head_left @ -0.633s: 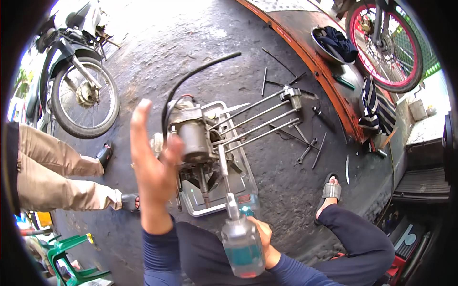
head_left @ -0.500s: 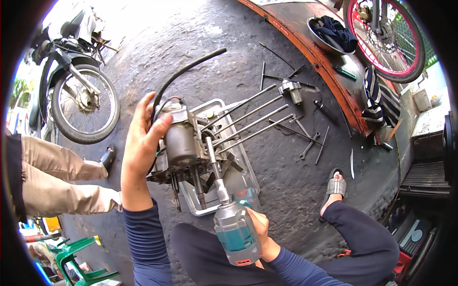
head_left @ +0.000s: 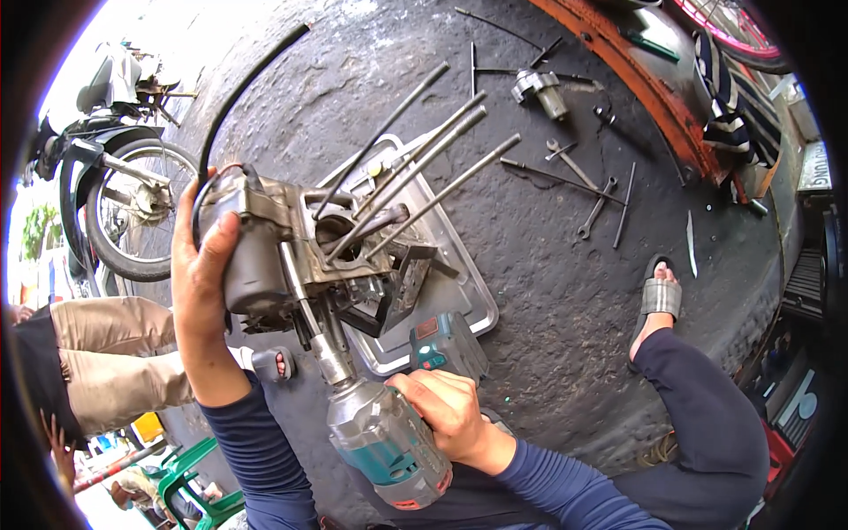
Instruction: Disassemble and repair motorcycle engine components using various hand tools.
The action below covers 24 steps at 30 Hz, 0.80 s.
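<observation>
Several long metal studs (head_left: 477, 177) stick out of a motorcycle engine block (head_left: 300, 234), which sits tilted over a metal tray (head_left: 481, 314). My left hand (head_left: 208, 274) is closed round the engine's grey cylindrical motor (head_left: 261, 274), with the thumb on its near side and the fingers partly hidden behind. A black hose (head_left: 234, 102) curves up from beside that hand. In my right hand (head_left: 450, 415) is the handle of a teal and grey cordless impact wrench (head_left: 380, 450). Its long socket extension (head_left: 322, 344) reaches up against the engine's side; the very tip's contact is hard to see.
Wrenches (head_left: 596, 208), T-handles (head_left: 473, 71) and a round metal part (head_left: 539, 88) lie on the dark floor to the right. An orange metal edge (head_left: 645, 97) runs beyond them. A motorcycle wheel (head_left: 132, 212) and a person's trousers (head_left: 124, 349) are at left.
The engine has turned and tilted leftward under my left hand, its studs now pointing up more steeply. The impact wrench has swung left with it, its extension leaning. My view has shifted.
</observation>
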Available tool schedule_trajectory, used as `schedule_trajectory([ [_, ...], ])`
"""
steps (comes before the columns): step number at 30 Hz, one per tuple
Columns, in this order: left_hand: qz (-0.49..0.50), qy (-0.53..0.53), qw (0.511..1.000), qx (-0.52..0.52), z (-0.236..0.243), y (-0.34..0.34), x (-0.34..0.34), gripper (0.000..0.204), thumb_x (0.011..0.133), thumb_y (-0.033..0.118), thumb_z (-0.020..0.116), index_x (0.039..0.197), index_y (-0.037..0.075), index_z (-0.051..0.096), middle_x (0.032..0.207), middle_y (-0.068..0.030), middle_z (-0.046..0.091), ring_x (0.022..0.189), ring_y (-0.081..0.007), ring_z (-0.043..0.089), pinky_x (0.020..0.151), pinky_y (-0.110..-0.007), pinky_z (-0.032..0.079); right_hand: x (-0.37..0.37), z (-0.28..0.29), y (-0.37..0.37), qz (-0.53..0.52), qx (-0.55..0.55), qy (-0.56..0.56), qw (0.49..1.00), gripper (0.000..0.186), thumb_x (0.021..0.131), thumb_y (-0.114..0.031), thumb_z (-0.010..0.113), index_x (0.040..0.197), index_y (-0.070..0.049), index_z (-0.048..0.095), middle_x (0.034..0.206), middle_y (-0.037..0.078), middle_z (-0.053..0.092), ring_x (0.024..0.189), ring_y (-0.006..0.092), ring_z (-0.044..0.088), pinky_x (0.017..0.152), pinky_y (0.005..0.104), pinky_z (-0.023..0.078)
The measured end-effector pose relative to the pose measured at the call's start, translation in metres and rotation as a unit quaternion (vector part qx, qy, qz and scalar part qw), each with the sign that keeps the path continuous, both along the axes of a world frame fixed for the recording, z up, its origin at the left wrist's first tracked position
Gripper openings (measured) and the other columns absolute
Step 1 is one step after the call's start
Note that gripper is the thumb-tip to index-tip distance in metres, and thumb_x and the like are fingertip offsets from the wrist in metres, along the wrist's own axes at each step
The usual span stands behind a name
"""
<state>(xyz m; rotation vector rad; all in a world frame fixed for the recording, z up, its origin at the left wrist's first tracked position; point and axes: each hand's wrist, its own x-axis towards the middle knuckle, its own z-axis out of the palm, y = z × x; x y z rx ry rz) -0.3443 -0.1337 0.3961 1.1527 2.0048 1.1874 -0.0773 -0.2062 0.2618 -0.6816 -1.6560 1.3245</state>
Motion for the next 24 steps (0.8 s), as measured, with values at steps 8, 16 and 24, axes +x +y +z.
schedule_trajectory([
  [8,0.018,0.017,1.000,-0.006,0.001,0.000,0.004,0.063,0.097,0.036,0.073,0.147,0.003,0.054,0.118,-0.0090,0.066,0.092,-0.0120,0.066,0.078,-0.024,0.053,-0.004,-0.007,0.001,-0.006,-0.017,0.017,1.000,0.037,0.081,-0.003,0.067,0.118,0.003,0.067,0.085,0.015,0.068,0.070,0.0334,0.068,0.064,0.0409,0.054],
  [16,0.011,-0.013,1.000,-0.011,0.002,0.000,-0.001,0.063,0.091,0.032,0.080,0.141,0.003,0.056,0.119,-0.0091,0.065,0.099,-0.0135,0.064,0.085,-0.027,0.053,-0.001,-0.003,0.008,0.016,-0.040,0.034,0.999,0.041,0.084,-0.009,0.072,0.122,0.003,0.065,0.093,0.018,0.072,0.076,0.0344,0.072,0.065,0.0406,0.056],
  [24,-0.006,-0.005,1.000,-0.008,0.002,0.003,-0.002,0.064,0.089,0.030,0.083,0.140,0.002,0.056,0.122,-0.0089,0.065,0.107,-0.0151,0.062,0.095,-0.029,0.050,-0.008,0.023,-0.003,-0.041,0.051,-0.126,0.990,0.024,0.083,-0.003,0.063,0.107,0.000,0.065,0.078,0.011,0.061,0.066,0.0311,0.065,0.061,0.0407,0.052],
])
